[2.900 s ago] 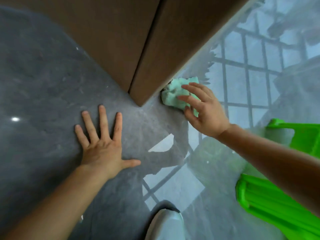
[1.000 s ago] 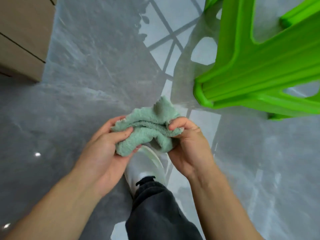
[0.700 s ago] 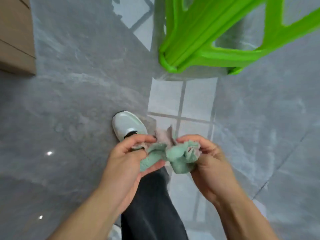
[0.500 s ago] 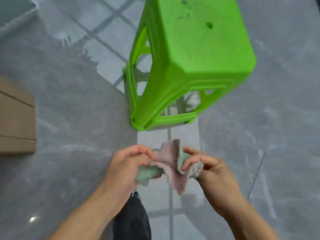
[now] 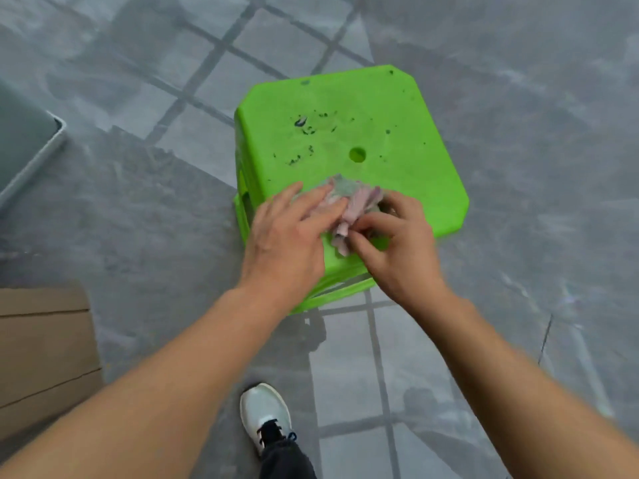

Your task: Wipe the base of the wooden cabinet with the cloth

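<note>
The cloth [image 5: 349, 202], crumpled and showing pale green and pinkish sides, lies on the seat of a green plastic stool [image 5: 349, 133]. My left hand [image 5: 287, 236] rests flat on the cloth's left part with its fingers stretched out. My right hand [image 5: 394, 247] pinches the cloth's near edge between thumb and fingers. The wooden cabinet [image 5: 41, 354] shows only as a brown corner at the lower left, well away from both hands.
The stool seat has dark specks and a round hole [image 5: 357, 154]. A grey glossy tiled floor [image 5: 518, 271] surrounds it. My white shoe [image 5: 266, 416] stands below the stool. A grey panel with a pale rim [image 5: 31, 146] sits at the far left.
The cloth left the cabinet base, was bunched between both hands in the air, and now lies on the stool seat under both hands. The view swung from the cabinet to the stool.
</note>
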{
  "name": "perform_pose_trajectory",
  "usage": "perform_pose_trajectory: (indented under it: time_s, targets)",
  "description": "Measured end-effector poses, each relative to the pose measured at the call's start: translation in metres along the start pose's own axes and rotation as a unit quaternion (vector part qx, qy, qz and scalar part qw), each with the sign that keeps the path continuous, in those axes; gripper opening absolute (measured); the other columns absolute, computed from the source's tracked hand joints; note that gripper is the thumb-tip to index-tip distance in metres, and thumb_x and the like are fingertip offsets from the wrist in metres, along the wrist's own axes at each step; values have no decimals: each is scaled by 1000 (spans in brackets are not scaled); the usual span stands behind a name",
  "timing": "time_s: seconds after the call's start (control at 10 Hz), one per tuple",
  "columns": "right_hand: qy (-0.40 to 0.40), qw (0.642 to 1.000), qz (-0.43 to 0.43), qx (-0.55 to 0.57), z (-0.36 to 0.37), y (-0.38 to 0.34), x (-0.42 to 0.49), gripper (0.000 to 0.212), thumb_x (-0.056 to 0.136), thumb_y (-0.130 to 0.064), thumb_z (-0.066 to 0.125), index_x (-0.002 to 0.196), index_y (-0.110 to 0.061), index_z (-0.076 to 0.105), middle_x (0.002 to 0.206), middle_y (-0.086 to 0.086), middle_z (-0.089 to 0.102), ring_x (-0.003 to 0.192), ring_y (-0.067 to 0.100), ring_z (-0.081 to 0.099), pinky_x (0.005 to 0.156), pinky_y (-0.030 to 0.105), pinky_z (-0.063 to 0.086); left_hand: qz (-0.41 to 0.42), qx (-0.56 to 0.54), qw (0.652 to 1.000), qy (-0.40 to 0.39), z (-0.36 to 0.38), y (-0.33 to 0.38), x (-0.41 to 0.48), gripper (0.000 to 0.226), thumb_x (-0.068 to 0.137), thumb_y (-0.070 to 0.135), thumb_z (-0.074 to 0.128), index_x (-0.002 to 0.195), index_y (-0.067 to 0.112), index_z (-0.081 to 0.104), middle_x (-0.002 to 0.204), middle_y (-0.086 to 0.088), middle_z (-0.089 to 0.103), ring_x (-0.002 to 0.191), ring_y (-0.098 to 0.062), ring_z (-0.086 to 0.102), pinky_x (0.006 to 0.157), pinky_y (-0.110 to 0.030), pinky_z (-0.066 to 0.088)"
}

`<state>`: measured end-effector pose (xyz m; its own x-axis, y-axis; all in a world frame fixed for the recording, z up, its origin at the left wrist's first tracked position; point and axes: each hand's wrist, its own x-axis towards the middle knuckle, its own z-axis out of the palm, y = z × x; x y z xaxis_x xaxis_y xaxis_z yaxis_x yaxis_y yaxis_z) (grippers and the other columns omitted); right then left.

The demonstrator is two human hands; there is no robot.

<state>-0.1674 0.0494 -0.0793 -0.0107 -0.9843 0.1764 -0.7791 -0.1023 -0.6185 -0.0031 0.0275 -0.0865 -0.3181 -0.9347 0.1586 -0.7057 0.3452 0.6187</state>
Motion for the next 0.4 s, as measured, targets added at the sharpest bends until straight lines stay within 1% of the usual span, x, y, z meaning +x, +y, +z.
perform_pose_trajectory:
  time_s: [0.1, 0.2, 0.3, 0.4]
  targets:
    - [38, 999, -29, -25, 22, 15, -11, 7, 77, -12, 77, 81, -10, 72, 101, 9, 66, 97, 29, 52, 88, 27, 38, 31, 81, 996, 5, 13, -11, -14, 44, 80, 9, 50, 120, 16, 68, 131, -9, 64, 123, -43, 53, 101, -54, 44]
    - [-16, 997, 9, -68, 16, 7, -2, 7, 79, -13, 74, 85, -11, 71, 101, 9, 68, 99, 31, 52, 87, 28, 37, -31, 160, 981, -108, 0, 8, -1, 46, 81, 15, 47, 124, 22, 62, 135, -6, 60, 126, -41, 47, 104, -53, 40]
    - [-272, 941, 67, -192, -26, -33, 34, 23, 83, -26, 67, 101, -12, 72, 107, 14, 67, 106, 37, 56, 89, 37, 47, -80, 231, 920, -306, -46, 48, 26, 54, 82, 15, 53, 133, 32, 49, 138, -2, 49, 128, -39, 38, 103, -56, 38]
    - [-412, 866, 68, -275, -72, -96, 58, 28, 86, -24, 64, 112, -17, 69, 114, 15, 69, 106, 34, 62, 88, 36, 53, -102, 203, 902, -368, -111, 89, 26, 52, 82, 15, 55, 129, 35, 55, 131, -8, 53, 122, -38, 52, 98, -51, 48]
